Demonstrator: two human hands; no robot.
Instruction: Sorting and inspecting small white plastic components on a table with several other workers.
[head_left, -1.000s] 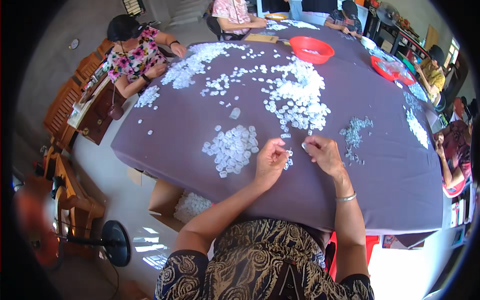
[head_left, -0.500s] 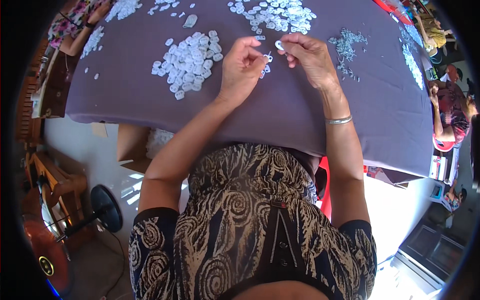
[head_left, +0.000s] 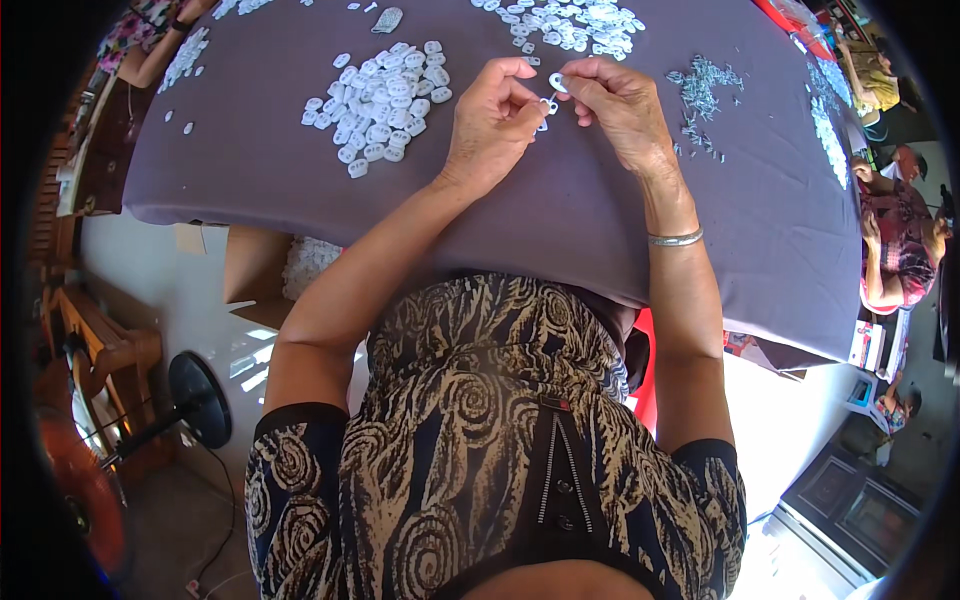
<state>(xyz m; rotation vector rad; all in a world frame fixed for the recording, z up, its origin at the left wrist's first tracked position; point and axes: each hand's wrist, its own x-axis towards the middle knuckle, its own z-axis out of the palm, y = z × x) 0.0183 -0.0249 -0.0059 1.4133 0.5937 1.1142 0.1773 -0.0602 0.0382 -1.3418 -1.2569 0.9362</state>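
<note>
Both my hands are raised over the dark tablecloth (head_left: 560, 220), close together. A small white plastic piece with holes (head_left: 551, 106) is pinched between the thumb and fingers of my left hand (head_left: 493, 125). My right hand (head_left: 620, 110) grips a white oval plastic piece (head_left: 557, 82) in its fingertips, just above the left one. A thin metal bit shows between the two pieces; whether they touch I cannot tell. Left of my hands lies a pile of white oval pieces (head_left: 385, 110). Beyond them is a heap of small white pieces with holes (head_left: 585, 30). Small metal screws (head_left: 705, 85) are scattered to the right.
A greyish flat lump (head_left: 387, 20) lies at the far side. Other people sit at the left (head_left: 150, 60) and right (head_left: 895, 240), near more white pieces. Below the table's left edge stands a cardboard box (head_left: 255, 270) of white pieces. A fan (head_left: 85, 510) stands lower left.
My hands have come closer together, bringing the white oval piece nearly onto the piece in my left hand. The whole view has shifted slightly.
</note>
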